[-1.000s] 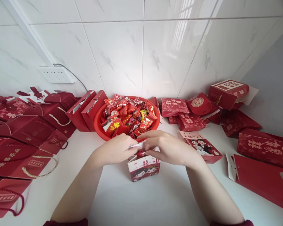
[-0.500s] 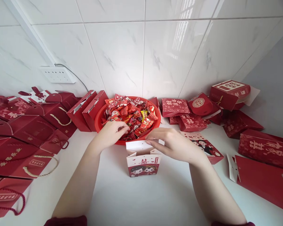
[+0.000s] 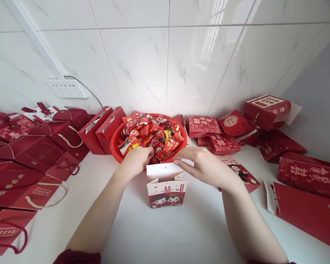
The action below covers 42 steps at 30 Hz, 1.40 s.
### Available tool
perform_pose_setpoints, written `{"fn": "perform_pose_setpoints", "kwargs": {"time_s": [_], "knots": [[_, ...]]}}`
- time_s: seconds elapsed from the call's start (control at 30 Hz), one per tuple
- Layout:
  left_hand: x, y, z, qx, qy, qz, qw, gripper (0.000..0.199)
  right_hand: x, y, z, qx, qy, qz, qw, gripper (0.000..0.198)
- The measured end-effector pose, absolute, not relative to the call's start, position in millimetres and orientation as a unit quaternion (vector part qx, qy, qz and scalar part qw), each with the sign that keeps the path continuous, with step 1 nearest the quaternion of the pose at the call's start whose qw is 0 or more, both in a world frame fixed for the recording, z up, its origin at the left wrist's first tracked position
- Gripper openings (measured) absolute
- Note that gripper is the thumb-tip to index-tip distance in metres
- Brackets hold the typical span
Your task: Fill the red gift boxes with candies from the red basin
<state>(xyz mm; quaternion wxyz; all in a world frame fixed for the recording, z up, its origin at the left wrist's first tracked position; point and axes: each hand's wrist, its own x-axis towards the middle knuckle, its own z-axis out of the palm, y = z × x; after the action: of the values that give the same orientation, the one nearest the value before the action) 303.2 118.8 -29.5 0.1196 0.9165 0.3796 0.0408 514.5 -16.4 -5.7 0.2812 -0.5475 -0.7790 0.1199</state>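
Observation:
A small white-and-red gift box (image 3: 167,195) with cartoon faces stands upright on the table, its top open. Behind it is a red basin (image 3: 115,149) heaped with wrapped candies (image 3: 151,128). My left hand (image 3: 139,160) reaches over the basin's front edge, its fingers curled down among the candies; what they pinch, if anything, is hidden. Just right of the box's mouth hovers my right hand (image 3: 202,164). Its fingers are bent, with a gap between them and the thumb, and nothing shows in them.
Red gift boxes (image 3: 35,176) with rope handles crowd the left side. Two upright red boxes (image 3: 110,126) stand beside the basin. More red boxes (image 3: 205,126) lie to the right, with a cartoon box (image 3: 243,174) behind my right wrist. A tiled wall (image 3: 140,66) with a socket (image 3: 67,88) closes off the back.
My left hand has shifted right and slightly down, uncovering candies at the basin's left front. My right hand has moved slightly right, away from the box's rear flap.

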Motion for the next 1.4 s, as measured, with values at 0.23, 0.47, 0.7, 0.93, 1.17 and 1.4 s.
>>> {"fn": "perform_pose_setpoints", "kwargs": {"time_s": [0.23,0.47,0.7,0.93,1.17,1.4], "knots": [[283,113,-4,0.882,0.374,0.180,0.225,0.016,515,-11,-7,-0.568,-0.734,0.139,0.346,0.024],[280,96,4,0.829,0.316,0.372,0.272,0.013,507,18,-31,-0.535,-0.551,0.384,0.512,0.033],[287,94,-6,0.913,0.228,0.327,0.090,0.011,496,22,-35,-0.361,-0.457,0.573,0.577,0.032],[293,87,-3,0.848,0.255,0.373,0.278,0.010,497,15,-27,-0.379,-0.510,0.509,0.581,0.023],[298,84,3,0.769,0.287,0.321,0.473,0.023,483,4,-23,-0.418,-0.574,0.430,0.557,0.025],[299,84,0,0.744,0.290,0.345,0.494,0.021,486,-1,-21,-0.477,-0.591,0.365,0.539,0.025]]}}
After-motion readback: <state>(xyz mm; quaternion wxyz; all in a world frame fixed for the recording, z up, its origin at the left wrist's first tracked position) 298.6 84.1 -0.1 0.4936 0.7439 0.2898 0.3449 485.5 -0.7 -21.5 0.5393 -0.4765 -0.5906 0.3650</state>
